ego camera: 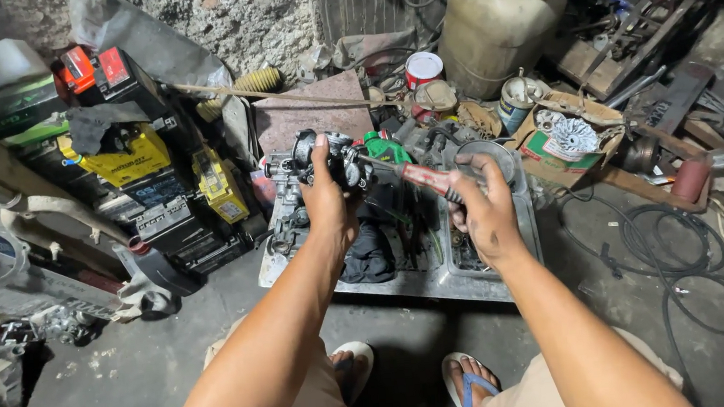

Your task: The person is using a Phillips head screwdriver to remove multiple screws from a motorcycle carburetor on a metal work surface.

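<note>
My left hand grips a small dark metal engine part, a carburettor, held up above a metal tray. A screwdriver with a red and black handle is in my right hand; its shaft points left, with the tip against the carburettor. Both hands are smeared with grease. The tray below holds dark rags and small oily parts. My feet in sandals show at the bottom.
Stacked batteries stand at the left. A green bottle, a red and white tin and a large beige canister lie behind the tray. A cardboard box with a finned metal part and black cables are at the right.
</note>
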